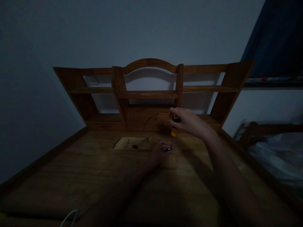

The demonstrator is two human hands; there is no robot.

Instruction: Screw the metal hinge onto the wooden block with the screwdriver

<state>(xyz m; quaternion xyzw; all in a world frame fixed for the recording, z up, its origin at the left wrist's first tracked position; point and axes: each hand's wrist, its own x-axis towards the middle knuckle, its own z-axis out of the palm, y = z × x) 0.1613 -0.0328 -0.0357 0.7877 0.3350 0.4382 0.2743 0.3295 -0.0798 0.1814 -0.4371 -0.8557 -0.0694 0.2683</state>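
My right hand (183, 119) is closed round the handle of a screwdriver (174, 131), yellow and black with a thin metal shaft. The shaft points down, nearly upright, and its tip meets a small shiny metal part (167, 149) low over the desk. That part sits in the closed fingers of my left hand (159, 153), which rests at the desktop just left of the tip. Its exact kind is too dark and small to make out. Whether the tip sits in a screw cannot be seen.
The wooden desktop (90, 170) has a pale, rough rectangular patch (132, 143) left of my hands. Behind stands a wooden shelf unit (148, 94) against the wall. A white cable (69, 217) lies at the front left. Plastic-like pale bundles (281, 154) are at the right, beyond the desk's raised edge.
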